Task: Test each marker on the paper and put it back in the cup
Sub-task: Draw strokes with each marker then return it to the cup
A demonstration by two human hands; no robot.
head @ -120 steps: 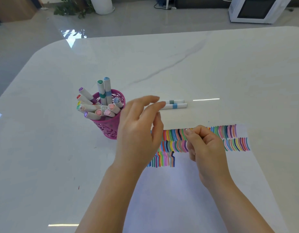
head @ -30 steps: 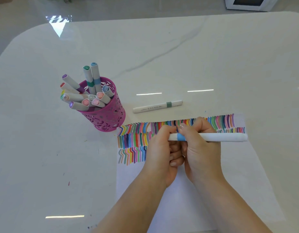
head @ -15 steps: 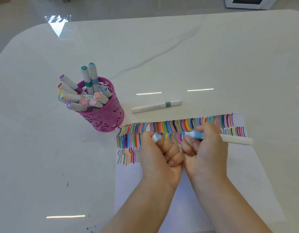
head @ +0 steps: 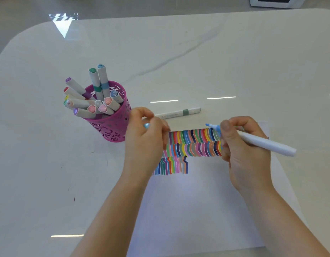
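At centre frame the fingers (head: 226,127) of your right hand (head: 247,160) pinch the uncapped blue marker (head: 268,145), tip poised over the paper (head: 197,210) to stroke, while your left hand (head: 145,140), beside the pink cup (head: 112,128), curls its fingers round the cap (head: 146,125), handy for recapping.

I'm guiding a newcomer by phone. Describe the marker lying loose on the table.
Find the pink cup on the white table. Just right of it, beyond the paper, a white marker lies flat. It alone is neither cupped nor held; its band is grey-green.
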